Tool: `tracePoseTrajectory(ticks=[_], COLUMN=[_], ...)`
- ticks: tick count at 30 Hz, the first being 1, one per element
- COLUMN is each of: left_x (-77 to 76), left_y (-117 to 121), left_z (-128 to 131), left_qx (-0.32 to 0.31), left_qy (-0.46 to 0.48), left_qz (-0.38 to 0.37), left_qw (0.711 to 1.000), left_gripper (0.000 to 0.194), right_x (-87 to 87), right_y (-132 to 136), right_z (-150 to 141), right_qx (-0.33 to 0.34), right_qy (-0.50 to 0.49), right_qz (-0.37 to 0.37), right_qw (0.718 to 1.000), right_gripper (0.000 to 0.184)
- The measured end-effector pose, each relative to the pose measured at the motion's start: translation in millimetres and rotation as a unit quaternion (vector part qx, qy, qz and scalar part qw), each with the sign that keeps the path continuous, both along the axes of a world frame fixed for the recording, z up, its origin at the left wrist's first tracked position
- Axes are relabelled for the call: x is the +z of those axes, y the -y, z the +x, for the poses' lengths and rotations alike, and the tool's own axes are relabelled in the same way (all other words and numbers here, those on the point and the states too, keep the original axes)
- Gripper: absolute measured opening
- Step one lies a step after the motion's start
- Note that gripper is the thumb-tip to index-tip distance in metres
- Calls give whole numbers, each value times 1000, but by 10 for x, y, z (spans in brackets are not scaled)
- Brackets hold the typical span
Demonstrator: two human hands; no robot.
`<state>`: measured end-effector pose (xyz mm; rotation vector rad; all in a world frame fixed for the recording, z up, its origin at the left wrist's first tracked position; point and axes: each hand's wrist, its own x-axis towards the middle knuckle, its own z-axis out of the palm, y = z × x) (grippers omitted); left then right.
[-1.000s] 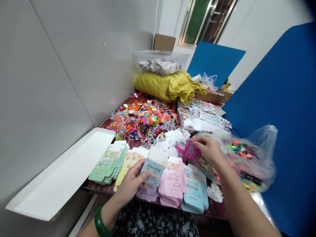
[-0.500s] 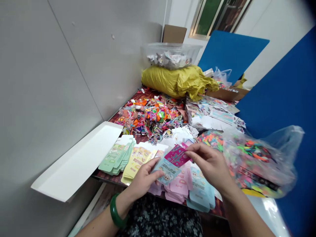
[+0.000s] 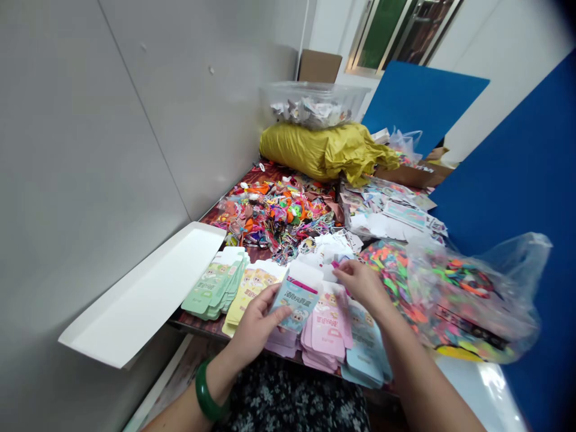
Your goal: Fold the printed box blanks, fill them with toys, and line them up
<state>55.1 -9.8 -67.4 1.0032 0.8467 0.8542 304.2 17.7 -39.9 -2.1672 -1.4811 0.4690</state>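
Because the white tray (image 3: 139,294) is jutting past the table (image 3: 255,255) at nine o'clock from the held box, a stray elbow could be tipping it off. Green cartons (image 3: 211,291) are fanning out nearer, also at nine, with yellow cartons (image 3: 249,294) beside them; a nudge from the left wrist could be sending either stack sliding.

The left hand (image 3: 256,318) is closing, thumb in front and fingers behind, around the blue box (image 3: 294,306), which is sitting in the middle of everything, flap up. A magenta insert (image 3: 302,285) is peeping from its mouth — too much tilt could be letting it slip out, too hard a squeeze could be creasing the thin card.

At two o'clock, the right hand (image 3: 364,288) is bringing thumb and fingers nearly together by a magenta piece (image 3: 335,264); whether it's gripping that, I can't tell. Its forearm is hanging over the pink cartons (image 3: 330,333) and blue cartons (image 3: 366,354) at four o'clock — a low sweep could be scattering them. The clear bag (image 3: 495,300) is bulging at three, where a snag could be spilling its bright contents.
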Motion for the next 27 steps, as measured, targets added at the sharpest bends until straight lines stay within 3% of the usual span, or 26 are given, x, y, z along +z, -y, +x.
tracePoseTrajectory(ticks=[3,6,12,19,27], left_x=[0,-18,-39,-10,-36], left_y=[11,15,19,12,16], left_z=[5,-4,-25,16,-5], left_qx=[2,7,12,16,17], left_qy=[16,5,-6,10,10], left_qz=[6,6,-2,-5,-2], left_qw=[1000,1000,1000,1000,1000], left_gripper=[47,48,48,47,47], right_x=[-279,-392,-321,-225,-222], right_y=[-81,-105,-141,-176,-261], right_z=[-27,-43,134,245,303], right_qx=[-19,-13,-12,-33,-14], right_qy=[5,-13,-50,-83,-156], right_qz=[7,30,77,118,79], right_qw=[1000,999,996,989,985], right_gripper=[9,9,20,21,32])
